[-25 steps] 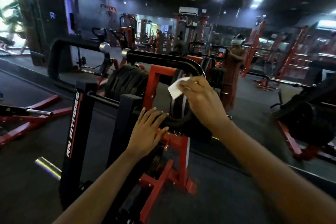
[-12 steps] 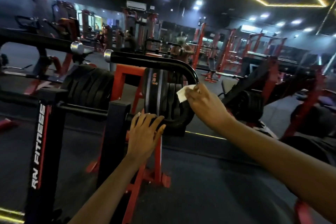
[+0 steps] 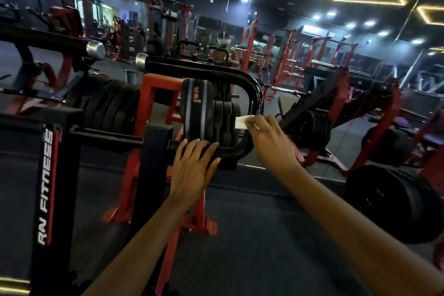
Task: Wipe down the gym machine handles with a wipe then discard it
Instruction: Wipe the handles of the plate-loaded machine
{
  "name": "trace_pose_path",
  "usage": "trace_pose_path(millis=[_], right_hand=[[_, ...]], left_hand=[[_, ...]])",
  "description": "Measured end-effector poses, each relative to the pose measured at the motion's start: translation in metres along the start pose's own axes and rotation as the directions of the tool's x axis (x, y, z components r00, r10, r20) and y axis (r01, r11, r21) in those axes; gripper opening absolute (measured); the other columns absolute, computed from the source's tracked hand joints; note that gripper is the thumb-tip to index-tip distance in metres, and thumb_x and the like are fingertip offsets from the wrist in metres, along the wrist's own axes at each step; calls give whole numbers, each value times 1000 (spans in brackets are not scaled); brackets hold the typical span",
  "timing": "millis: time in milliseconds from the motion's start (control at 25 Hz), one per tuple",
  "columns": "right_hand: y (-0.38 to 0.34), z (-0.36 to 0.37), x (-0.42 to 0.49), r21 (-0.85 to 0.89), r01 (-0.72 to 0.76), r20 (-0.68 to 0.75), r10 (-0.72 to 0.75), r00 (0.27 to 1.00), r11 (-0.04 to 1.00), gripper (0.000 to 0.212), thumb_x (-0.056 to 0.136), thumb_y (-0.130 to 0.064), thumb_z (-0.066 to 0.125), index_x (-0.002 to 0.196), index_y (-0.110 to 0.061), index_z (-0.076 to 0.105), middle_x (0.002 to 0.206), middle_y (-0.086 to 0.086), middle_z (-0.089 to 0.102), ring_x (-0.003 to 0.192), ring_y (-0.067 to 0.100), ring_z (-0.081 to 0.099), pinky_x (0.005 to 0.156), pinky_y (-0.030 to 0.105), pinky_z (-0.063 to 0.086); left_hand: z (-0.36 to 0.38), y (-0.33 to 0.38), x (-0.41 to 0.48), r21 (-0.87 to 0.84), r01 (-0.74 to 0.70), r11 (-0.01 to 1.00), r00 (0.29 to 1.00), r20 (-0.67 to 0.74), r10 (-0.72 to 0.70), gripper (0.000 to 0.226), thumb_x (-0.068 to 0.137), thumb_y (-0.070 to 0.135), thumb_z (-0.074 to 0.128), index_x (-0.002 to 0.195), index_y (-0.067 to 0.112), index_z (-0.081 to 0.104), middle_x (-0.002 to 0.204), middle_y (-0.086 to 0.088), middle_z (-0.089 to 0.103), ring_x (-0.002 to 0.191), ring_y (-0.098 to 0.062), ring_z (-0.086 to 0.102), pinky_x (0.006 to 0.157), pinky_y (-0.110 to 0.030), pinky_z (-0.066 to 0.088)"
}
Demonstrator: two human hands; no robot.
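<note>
The person stands at a plate-loaded gym machine with both bare arms stretched forward. The right hand (image 3: pixel 269 138) pinches a small white wipe (image 3: pixel 241 123) between thumb and curled fingers and holds it against the handle (image 3: pixel 204 70). The handle is a thick black tube that starts at a chrome end cap (image 3: pixel 141 61), runs across to the right, bends downward and hooks back underneath. The wipe sits on the downward stretch of that bend, and a white corner sticks out to the left of the fingertips, toward the weight plates (image 3: pixel 198 110).

The left hand (image 3: pixel 192 170) grips nothing. Its fingers are straight and slightly spread, and the fingertips rest on the lower return of the same tube, just below the plates. The nearest plate carries the letters USI on its rim.

Behind the plates rises a red frame (image 3: pixel 153 94), whose feet stand on the dark floor (image 3: pixel 252 235). Off to the left, close to me, is a black upright (image 3: pixel 45 175) with RN FITNESS in white letters running up its face. A second stack of black plates (image 3: pixel 108 108) hangs farther back, between the upright and the red frame. Low on the right, well apart from both hands, a neighbouring machine carries its own large black plates (image 3: pixel 394 202).
</note>
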State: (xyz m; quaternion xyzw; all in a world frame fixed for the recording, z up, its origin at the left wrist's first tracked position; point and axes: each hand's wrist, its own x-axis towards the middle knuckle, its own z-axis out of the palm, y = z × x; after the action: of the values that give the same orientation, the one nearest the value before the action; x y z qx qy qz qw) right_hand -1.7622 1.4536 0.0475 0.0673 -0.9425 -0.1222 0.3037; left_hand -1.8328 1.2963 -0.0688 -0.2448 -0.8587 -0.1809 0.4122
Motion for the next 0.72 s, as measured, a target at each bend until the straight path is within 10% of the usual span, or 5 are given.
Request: trace_pose_path(millis=[360,720], right_hand=[[-81,26,-23,315,-269,104,249,963,910,35,94,-10,41,128,-6,48,133,10,44,120,24,40,99,27,38],[-67,29,-25,408,-335,58,342,938,849,33,92,-7,48,124,-6,55,129,7,49,115,20,47,92,24,42]], left_hand=[[-6,-22,-10,78,-118,990,992,55,114,49,92,38,34,136,18,42,133,-10,53,130,-28,41,113,-43,12],[-19,-48,-32,89,-112,990,990,90,104,54,99,42,20,144,15,26,150,-9,32,142,-22,16,117,-40,1]])
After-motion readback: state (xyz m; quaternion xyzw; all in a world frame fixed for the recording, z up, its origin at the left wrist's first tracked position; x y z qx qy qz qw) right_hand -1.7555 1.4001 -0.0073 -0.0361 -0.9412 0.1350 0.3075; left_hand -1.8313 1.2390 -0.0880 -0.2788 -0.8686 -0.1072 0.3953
